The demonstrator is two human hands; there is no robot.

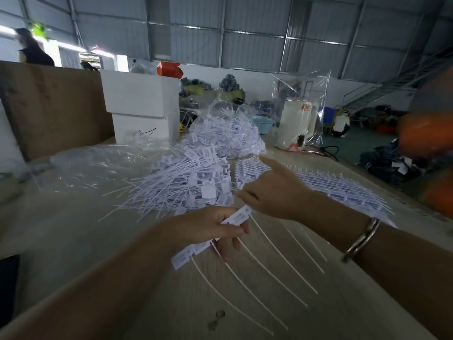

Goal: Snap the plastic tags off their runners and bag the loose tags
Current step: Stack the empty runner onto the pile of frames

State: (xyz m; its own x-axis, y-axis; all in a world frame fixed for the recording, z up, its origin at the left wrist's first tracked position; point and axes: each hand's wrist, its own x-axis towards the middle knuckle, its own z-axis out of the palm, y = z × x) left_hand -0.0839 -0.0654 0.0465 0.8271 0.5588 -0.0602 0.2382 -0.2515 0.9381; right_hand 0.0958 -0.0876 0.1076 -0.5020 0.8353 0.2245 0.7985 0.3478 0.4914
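Gripping a fan of tags (235, 218), left hand (208, 227); right hand (272, 192) spread open.

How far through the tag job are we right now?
Done: a big pile of loose tags lies on the table, some in a clear bag. In hand: the left hand grips a row of tags; the right hand reaches over. Left: runner strips not yet snapped, and most bagging.
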